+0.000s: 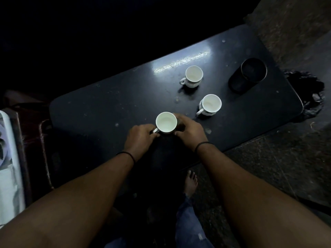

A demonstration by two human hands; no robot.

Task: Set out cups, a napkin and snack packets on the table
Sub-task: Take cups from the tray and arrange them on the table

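The fingers of the left hand point(140, 136) pinch the small handle of the near cup point(166, 122), while the fingers of the right hand point(189, 130) curl around its far and right wall, so both hands close on the same cup. It appears to sit on the dark table point(100, 111), close to the near edge, though whether its base is fully down cannot be told. To finish the placing well, the person should settle the base flat, then loosen the right fingers first and slide the left ones off the handle without tipping it.

2 more white cups stand further right: the far cup point(193, 76) and the right cup point(210, 104), well apart from each other. A dark round container point(248, 76) stands nearer the right end. The left half of the table looks bare, leaving room for a napkin and packets, none of which is visible here.
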